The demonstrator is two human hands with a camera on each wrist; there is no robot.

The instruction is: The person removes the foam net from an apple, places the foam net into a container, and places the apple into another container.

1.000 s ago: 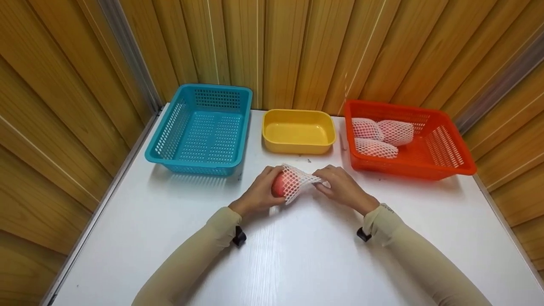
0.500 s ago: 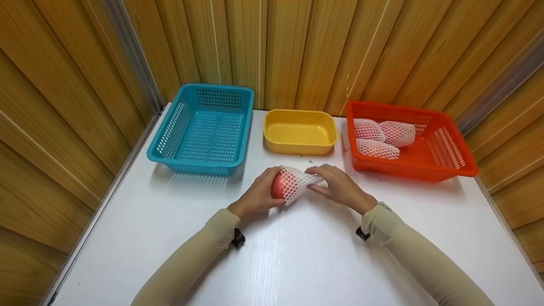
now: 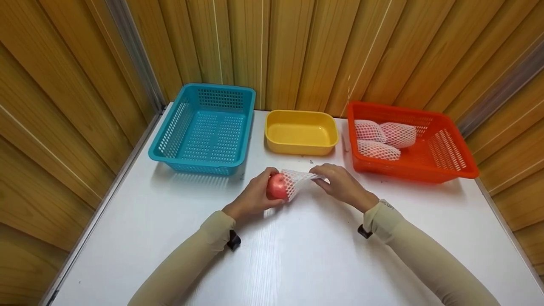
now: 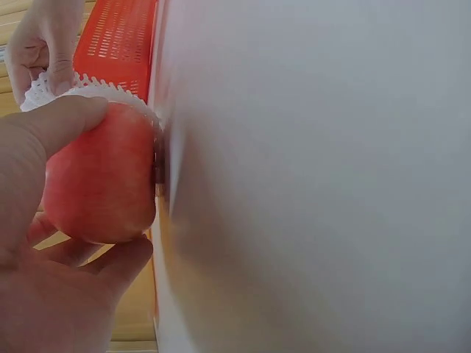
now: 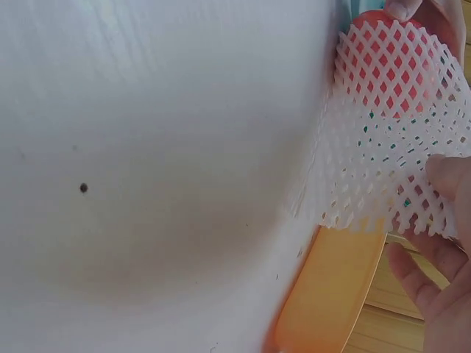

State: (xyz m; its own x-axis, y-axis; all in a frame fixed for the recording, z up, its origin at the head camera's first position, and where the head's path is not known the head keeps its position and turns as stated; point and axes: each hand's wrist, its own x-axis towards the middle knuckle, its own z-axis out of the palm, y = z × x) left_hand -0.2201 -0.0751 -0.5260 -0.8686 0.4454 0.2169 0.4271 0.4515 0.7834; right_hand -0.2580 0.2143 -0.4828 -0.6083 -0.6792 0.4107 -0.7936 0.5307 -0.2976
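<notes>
A red apple [image 3: 277, 187] is partly inside a white foam net sleeve [image 3: 297, 180], above the white table. My left hand [image 3: 256, 192] grips the apple by its bare left side, and in the left wrist view the thumb and fingers curl round the apple [image 4: 103, 176]. The far end of the sleeve is pinched by my right hand [image 3: 340, 183], which draws it out flat to the right. In the right wrist view the net sleeve [image 5: 390, 132] covers part of the apple, and the right thumb presses on its near end.
A blue perforated basket [image 3: 195, 164] stands at the back left. Between it and a red basket [image 3: 412, 172] at the right is a yellow tub [image 3: 299, 148]. Several net-wrapped fruits [image 3: 378, 150] lie in the red basket's left part. Wood-panel walls [image 3: 289, 55] border the table.
My left hand has shifted slightly left with the apple, and more of its bare red side shows. The sleeve now covers less of it. My right hand keeps its pinch on the sleeve.
</notes>
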